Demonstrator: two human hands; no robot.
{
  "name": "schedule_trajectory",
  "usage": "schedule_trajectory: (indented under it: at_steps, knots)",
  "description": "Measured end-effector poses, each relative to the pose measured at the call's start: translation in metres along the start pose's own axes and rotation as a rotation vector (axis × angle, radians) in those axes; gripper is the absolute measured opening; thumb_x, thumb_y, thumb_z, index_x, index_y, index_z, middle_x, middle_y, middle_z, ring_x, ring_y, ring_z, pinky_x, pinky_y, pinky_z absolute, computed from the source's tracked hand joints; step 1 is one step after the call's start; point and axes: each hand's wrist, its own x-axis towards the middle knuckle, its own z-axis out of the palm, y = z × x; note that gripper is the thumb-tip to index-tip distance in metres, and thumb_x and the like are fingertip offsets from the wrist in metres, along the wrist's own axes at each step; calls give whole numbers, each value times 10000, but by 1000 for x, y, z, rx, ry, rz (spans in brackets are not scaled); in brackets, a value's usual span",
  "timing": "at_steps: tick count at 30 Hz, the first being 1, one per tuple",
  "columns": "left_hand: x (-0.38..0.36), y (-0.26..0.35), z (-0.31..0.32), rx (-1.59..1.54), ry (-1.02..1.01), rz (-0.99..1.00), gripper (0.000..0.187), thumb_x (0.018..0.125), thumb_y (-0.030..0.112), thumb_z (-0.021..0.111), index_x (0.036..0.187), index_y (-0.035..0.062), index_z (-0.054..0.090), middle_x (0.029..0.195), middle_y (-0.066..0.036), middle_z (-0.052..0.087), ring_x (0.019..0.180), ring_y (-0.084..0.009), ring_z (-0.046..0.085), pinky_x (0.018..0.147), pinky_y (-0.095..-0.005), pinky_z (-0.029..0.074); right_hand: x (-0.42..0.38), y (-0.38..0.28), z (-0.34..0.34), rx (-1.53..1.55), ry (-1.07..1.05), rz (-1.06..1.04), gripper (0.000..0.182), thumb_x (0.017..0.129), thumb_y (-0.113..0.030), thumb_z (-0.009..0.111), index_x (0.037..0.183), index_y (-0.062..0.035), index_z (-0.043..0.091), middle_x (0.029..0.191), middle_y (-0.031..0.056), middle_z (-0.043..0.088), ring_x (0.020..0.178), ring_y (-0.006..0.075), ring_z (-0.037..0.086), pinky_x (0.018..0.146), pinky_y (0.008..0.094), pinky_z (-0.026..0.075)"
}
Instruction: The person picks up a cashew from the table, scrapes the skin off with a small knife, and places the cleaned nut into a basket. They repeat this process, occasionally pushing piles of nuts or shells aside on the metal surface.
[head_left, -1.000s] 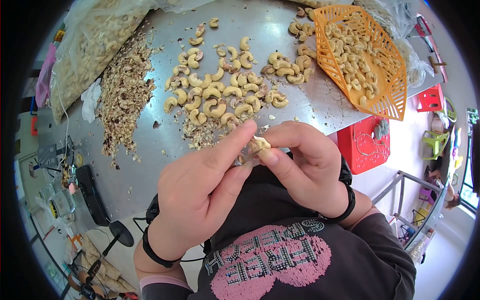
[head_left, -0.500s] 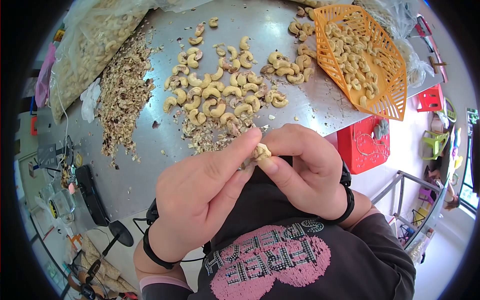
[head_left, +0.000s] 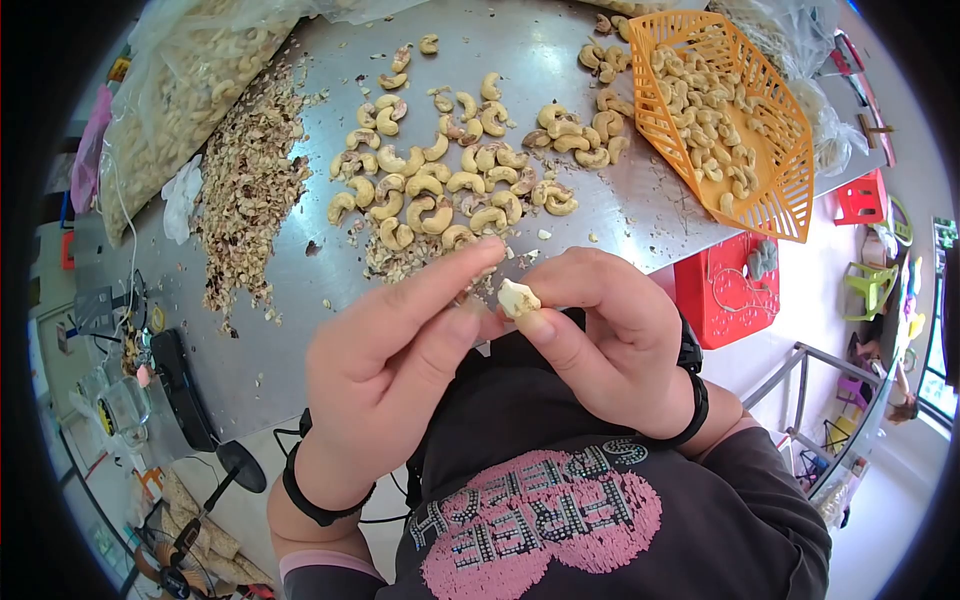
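My right hand [head_left: 610, 335] pinches a pale cashew nut [head_left: 517, 299] between thumb and index finger. The nut's outer end shows whitish, with brown specks lower down. Just left of it is my left hand [head_left: 390, 350], thumb and fingers drawn together, the index finger stretched out over the nut litter. Something small and brownish shows between those fingers, too hidden to name. Beyond both hands, loose cashews [head_left: 430, 185] lie spread on the metal table [head_left: 340, 370], with flaky skin scraps [head_left: 395, 262] closest to my fingers.
A long heap of husk flakes [head_left: 250, 190] lies at left beside a clear bag of cashews [head_left: 190, 90]. At right an orange basket [head_left: 770, 165] holds more cashews. A red stool [head_left: 725, 300] stands below the table edge. A black stand [head_left: 240, 467] is at lower left.
My left fingers have drawn back left from the nut and opened slightly, exposing more of its whitish end. My right hand keeps its pinch almost in the same place.
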Motion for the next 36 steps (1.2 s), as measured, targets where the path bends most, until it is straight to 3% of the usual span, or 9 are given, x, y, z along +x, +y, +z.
schedule_trajectory:
  at_steps: [1, 5, 7, 9, 14, 17, 19, 28, 36]
  knots:
    - [1, -1, 0, 47, 2, 96, 314, 784, 8, 531, 1098, 19, 520, 835, -88, 611, 701, -102, 575, 619, -211, 447, 0, 1, 0, 0, 1, 0, 86, 725, -45, 600, 805, -47, 569, 695, 54, 577, 616, 183, 551, 561, 258, 423]
    - [0, 1, 3, 73, 16, 58, 318, 774, 2, 540, 1091, 22, 526, 867, -100, 611, 714, -112, 582, 624, -213, 446, -1, 1, -1, 14, -10, 53, 75, 745, -54, 587, 816, -41, 567, 700, 59, 579, 623, 174, 557, 563, 247, 423]
    - [2, -4, 3, 193, 1, 213, 321, 763, -2, 548, 1083, 27, 533, 875, -107, 610, 706, -135, 590, 620, -220, 448, -3, -1, -1, 33, -11, 77, 72, 756, -57, 580, 823, -36, 566, 707, 62, 580, 628, 167, 559, 564, 242, 422]
    - [3, -8, 4, 190, 5, 237, 319, 761, -2, 548, 1079, 30, 536, 865, -107, 611, 691, -144, 590, 613, -226, 449, -3, -5, 1, 221, -7, 270, 71, 780, -64, 562, 840, -25, 563, 739, 63, 583, 660, 141, 561, 578, 236, 423]
    - [7, -3, -2, 361, -18, 380, 306, 762, -1, 546, 1066, 34, 546, 831, -108, 613, 667, -161, 590, 592, -242, 453, -2, -4, -2, 367, -82, 327, 101, 818, -83, 527, 875, -1, 543, 779, 55, 578, 728, 111, 546, 622, 224, 425]
    - [4, 2, -2, 350, -31, 319, 282, 781, 9, 527, 1061, 33, 550, 785, -78, 612, 642, -123, 574, 544, -219, 439, -1, -6, -4, 507, -109, 380, 122, 838, -104, 503, 883, 7, 528, 783, 50, 572, 738, 96, 531, 632, 210, 421]
    - [1, 6, -1, -34, -55, -22, 257, 806, 30, 507, 1060, 27, 551, 745, -61, 599, 578, -80, 533, 484, -180, 402, 0, -6, -5, 573, -133, 425, 133, 847, -116, 492, 883, 8, 522, 781, 48, 569, 731, 89, 523, 633, 204, 419]
    - [4, -5, -6, -649, -155, -296, 292, 848, 106, 456, 1126, 26, 498, 700, -51, 566, 498, -39, 444, 427, -147, 331, 2, -3, -8, 766, -154, 524, 143, 843, -142, 505, 875, -4, 524, 773, 36, 560, 696, 73, 510, 631, 194, 420]
    - [0, 0, 1, -43, -11, -62, 321, 807, 36, 501, 1128, 32, 498, 757, -45, 574, 581, -53, 494, 509, -165, 383, -3, 3, -5, 207, -33, 250, 103, 765, -74, 587, 843, -16, 553, 751, 54, 578, 688, 109, 549, 621, 232, 431]
